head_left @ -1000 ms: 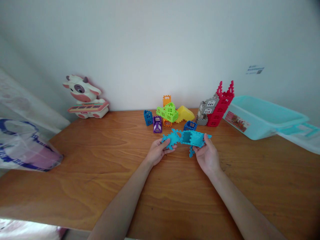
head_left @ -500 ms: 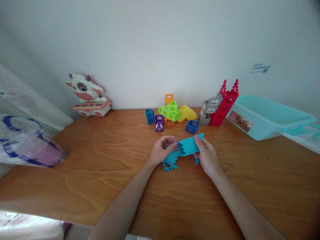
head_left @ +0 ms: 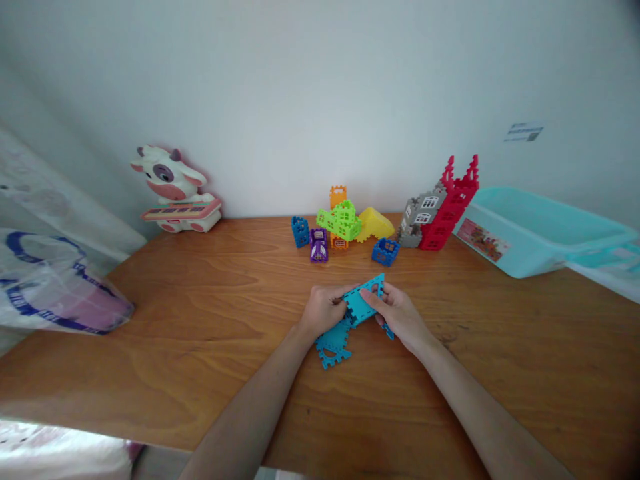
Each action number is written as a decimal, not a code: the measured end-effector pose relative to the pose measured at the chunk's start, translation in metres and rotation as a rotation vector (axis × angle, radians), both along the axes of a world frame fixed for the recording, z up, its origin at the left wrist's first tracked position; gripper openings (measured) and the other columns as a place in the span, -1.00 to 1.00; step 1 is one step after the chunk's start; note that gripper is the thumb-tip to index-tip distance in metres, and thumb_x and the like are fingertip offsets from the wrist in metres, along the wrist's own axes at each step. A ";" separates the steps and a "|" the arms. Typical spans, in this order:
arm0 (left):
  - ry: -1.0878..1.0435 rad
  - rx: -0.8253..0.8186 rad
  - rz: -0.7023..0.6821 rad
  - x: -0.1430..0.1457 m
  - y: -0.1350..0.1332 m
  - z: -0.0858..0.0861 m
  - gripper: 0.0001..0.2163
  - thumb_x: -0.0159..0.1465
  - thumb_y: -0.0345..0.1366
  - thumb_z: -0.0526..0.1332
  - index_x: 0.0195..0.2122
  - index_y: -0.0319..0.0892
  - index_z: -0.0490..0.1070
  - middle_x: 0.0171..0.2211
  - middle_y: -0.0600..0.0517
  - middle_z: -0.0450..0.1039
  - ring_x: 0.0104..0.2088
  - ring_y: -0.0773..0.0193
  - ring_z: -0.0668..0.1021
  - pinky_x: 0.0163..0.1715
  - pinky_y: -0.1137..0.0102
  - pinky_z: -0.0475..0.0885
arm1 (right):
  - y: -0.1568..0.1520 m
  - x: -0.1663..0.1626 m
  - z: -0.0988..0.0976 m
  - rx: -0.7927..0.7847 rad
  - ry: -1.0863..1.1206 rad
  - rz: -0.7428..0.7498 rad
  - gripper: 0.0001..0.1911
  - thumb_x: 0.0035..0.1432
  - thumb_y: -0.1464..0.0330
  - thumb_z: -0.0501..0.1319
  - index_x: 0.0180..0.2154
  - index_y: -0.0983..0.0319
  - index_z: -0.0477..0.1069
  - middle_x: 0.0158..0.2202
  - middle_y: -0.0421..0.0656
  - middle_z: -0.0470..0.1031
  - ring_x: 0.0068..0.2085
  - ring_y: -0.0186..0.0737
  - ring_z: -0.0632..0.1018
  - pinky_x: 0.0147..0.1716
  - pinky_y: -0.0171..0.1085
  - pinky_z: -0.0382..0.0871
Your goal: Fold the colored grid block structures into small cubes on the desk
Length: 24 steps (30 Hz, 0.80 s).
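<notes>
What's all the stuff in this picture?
teal panels: one joined set, teal, middle, held
small blocks: several, blue, purple, green, orange, yellow, by the wall
tower: one, red and grey, right of them
cow toy: one, white and pink, back left
tub: one, pale teal, far right
bag: one, clear with blue print, left edge
table: one, brown wood, under everything
left hand: one, on the panels' left
right hand: one, on the panels' right

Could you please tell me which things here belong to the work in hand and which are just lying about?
In hand: teal panel assembly, gripped by left hand and right hand.
Lying about: block pile, red tower, cow toy, teal bin, plastic bag.
</notes>
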State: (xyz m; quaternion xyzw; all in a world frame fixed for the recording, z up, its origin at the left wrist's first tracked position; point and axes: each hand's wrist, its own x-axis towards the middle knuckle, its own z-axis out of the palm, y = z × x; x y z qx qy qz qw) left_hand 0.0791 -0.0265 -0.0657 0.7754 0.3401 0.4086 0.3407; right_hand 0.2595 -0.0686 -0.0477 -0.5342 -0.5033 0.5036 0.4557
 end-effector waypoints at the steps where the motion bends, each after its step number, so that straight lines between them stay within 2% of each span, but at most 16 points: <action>1: -0.011 -0.030 0.013 0.001 0.000 0.001 -0.45 0.07 -0.62 0.09 -0.01 0.03 0.56 -0.09 0.10 0.60 -0.16 0.14 0.66 -0.10 0.25 0.57 | 0.000 0.000 0.000 0.006 0.021 -0.009 -0.57 0.05 -0.04 0.30 -0.38 0.18 0.35 -0.67 -0.36 0.28 -0.68 -0.40 0.25 -0.72 -0.37 0.03; 7: -0.149 -0.214 0.046 0.004 -0.002 0.007 -0.65 0.14 -0.50 0.19 -0.14 0.00 0.62 -0.13 0.06 0.62 -0.17 0.05 0.66 -0.06 0.15 0.53 | -0.001 -0.002 0.005 -0.016 0.131 -0.025 -0.57 -0.04 -0.03 0.37 -0.42 0.18 0.38 -0.65 -0.34 0.31 -0.69 -0.42 0.24 -0.71 -0.38 0.06; 10: -0.097 -0.174 0.048 0.004 -0.003 0.007 -0.60 0.09 -0.53 0.18 -0.11 -0.02 0.61 -0.14 0.03 0.63 -0.14 0.06 0.64 -0.07 0.19 0.53 | -0.002 -0.002 0.005 -0.024 0.108 -0.028 -0.57 0.01 -0.05 0.34 -0.42 0.18 0.40 -0.65 -0.33 0.31 -0.68 -0.40 0.26 -0.72 -0.37 0.08; 14: -0.029 -0.056 0.005 0.003 -0.005 0.006 -0.48 0.03 -0.57 0.19 -0.01 0.01 0.56 -0.07 0.04 0.60 -0.05 0.09 0.61 0.05 0.22 0.46 | -0.002 -0.002 0.002 -0.011 0.044 -0.052 -0.52 0.13 -0.10 0.19 -0.49 0.17 0.35 -0.71 -0.34 0.25 -0.70 -0.37 0.28 -0.74 -0.36 0.07; 20: -0.012 -0.062 -0.077 0.001 -0.008 0.006 -0.41 0.02 -0.58 0.20 0.08 0.02 0.50 -0.01 0.03 0.57 -0.01 0.08 0.59 0.07 0.23 0.42 | -0.003 -0.005 0.002 -0.026 0.005 -0.005 -0.48 0.14 -0.14 0.14 -0.51 0.16 0.28 -0.69 -0.33 0.27 -0.69 -0.36 0.31 -0.72 -0.35 0.15; 24: -0.044 -0.111 -0.034 0.004 -0.011 0.009 -0.50 0.06 -0.54 0.22 0.00 0.02 0.56 -0.07 0.01 0.60 -0.06 0.06 0.61 0.03 0.23 0.44 | -0.005 -0.006 0.003 -0.024 0.018 -0.009 -0.47 0.11 -0.15 0.16 -0.54 0.16 0.27 -0.70 -0.32 0.29 -0.70 -0.35 0.32 -0.73 -0.35 0.14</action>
